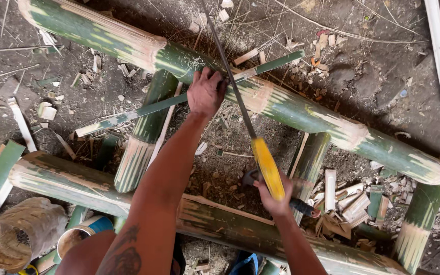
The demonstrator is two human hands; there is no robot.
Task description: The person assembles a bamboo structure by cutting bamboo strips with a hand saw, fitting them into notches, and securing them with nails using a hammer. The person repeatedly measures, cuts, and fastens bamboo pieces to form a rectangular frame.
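Left hand (pixel 205 92) clamping thin bamboo strip (pixel 179 99) on pole (pixel 291 109) — right hand (pixel 276 196) wrapped round yellow-handled saw (pixel 267 167); strip likely springy, splintery — best gripped close to cut.

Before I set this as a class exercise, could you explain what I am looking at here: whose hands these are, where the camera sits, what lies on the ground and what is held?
There is no machine: a person works with two bare hands, and the one picture comes from a camera on their head, looking down. The left hand presses a thin split bamboo strip against a thick green bamboo pole. The right hand has its grip on the yellow handle of a long hacksaw, whose blade reaches up past the left hand. Thick poles form a rough frame on the dirt ground, which is littered with bamboo offcuts and chips.
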